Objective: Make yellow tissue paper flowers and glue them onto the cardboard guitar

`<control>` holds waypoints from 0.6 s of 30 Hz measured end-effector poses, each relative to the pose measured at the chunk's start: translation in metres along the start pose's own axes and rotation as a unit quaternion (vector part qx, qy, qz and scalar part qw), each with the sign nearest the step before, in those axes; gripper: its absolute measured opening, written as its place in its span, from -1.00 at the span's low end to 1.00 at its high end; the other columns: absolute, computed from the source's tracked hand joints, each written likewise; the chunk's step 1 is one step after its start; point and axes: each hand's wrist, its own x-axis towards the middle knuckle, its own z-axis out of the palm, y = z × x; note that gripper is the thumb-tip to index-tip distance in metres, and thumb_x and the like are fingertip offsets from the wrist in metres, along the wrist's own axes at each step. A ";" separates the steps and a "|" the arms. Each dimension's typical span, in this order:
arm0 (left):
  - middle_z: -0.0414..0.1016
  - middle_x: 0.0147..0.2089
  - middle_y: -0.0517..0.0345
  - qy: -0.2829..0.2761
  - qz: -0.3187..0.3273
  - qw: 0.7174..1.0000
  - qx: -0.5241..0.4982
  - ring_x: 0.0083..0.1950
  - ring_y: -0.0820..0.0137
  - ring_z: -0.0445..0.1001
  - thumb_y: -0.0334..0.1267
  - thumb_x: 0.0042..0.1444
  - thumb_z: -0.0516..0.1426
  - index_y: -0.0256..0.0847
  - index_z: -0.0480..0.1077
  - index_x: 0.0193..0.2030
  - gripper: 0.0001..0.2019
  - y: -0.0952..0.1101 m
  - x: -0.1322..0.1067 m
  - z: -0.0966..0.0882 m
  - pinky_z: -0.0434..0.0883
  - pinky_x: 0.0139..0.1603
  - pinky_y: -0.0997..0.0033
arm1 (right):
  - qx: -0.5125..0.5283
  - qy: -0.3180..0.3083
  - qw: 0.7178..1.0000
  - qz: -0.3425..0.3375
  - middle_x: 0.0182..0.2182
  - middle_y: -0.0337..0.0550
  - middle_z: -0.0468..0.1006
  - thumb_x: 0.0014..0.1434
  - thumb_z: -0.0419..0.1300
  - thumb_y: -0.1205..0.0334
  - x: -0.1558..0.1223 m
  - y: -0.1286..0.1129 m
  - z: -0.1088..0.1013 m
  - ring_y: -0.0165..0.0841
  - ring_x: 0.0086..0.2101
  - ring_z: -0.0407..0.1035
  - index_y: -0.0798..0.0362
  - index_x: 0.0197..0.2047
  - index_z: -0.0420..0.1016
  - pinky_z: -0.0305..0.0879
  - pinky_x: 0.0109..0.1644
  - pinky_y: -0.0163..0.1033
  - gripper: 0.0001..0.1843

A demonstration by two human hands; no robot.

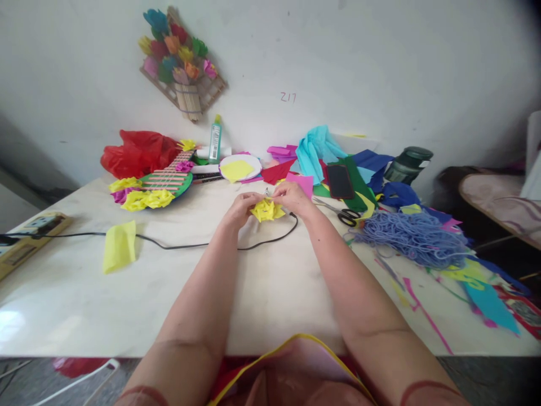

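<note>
Both of my hands meet over the middle of the white table [262, 293], pinching a crumpled yellow paper flower [267, 210]. My left hand [240, 207] grips its left side with fingers curled. My right hand [291, 198] closes on its upper right edge. A black cable [186, 246] runs across the table just in front of the flower.
A loose yellow paper sheet [120, 246] lies at the left. Scissors [345, 214], blue yarn [414, 237], a black phone [340, 181] and colored paper scraps crowd the right. A glue bottle [215, 141], a white plate [240, 168], a red bag [139, 151] and a decorated green board [163, 183] stand behind.
</note>
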 end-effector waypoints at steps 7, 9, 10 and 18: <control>0.58 -0.32 0.14 -0.065 0.020 0.998 0.004 -0.35 0.39 0.52 -0.41 -0.41 0.37 -0.24 0.48 -0.16 -0.48 0.004 -0.004 -0.001 0.37 -0.37 0.47 | 0.009 0.032 0.999 0.029 -0.45 -0.22 0.55 -0.18 0.26 0.44 0.000 0.000 -0.004 -0.37 -0.35 0.43 0.08 -0.58 0.57 0.31 -0.26 -0.33 -0.91; 0.58 -0.31 0.13 -0.077 0.026 0.997 0.008 -0.34 0.40 0.51 -0.43 -0.40 0.36 -0.25 0.48 -0.16 -0.48 0.004 -0.004 0.000 0.36 -0.36 0.48 | 0.024 0.036 0.998 0.051 -0.49 -0.24 0.53 -0.19 0.27 0.42 -0.001 -0.002 -0.005 -0.39 -0.39 0.41 0.09 -0.58 0.58 0.29 -0.30 -0.33 -0.92; 0.58 -0.30 0.12 -0.079 0.029 0.996 0.012 -0.33 0.40 0.51 -0.43 -0.40 0.36 -0.27 0.49 -0.17 -0.50 0.003 -0.004 0.000 0.36 -0.36 0.48 | 0.033 0.037 0.997 0.062 -0.51 -0.25 0.52 -0.19 0.27 0.42 -0.002 -0.003 -0.006 -0.40 -0.41 0.39 0.09 -0.58 0.58 0.27 -0.32 -0.34 -0.93; 0.58 -0.27 0.10 -0.083 0.034 0.996 0.022 -0.27 0.37 0.53 -0.43 -0.37 0.36 -0.28 0.46 -0.18 -0.53 0.001 -0.002 -0.001 0.42 -0.20 0.40 | 0.135 0.035 0.975 0.171 -0.67 -0.34 0.40 -0.23 0.28 0.50 -0.009 -0.021 -0.011 -0.49 -0.54 0.27 0.13 -0.64 0.51 0.21 -0.39 -0.35 -0.90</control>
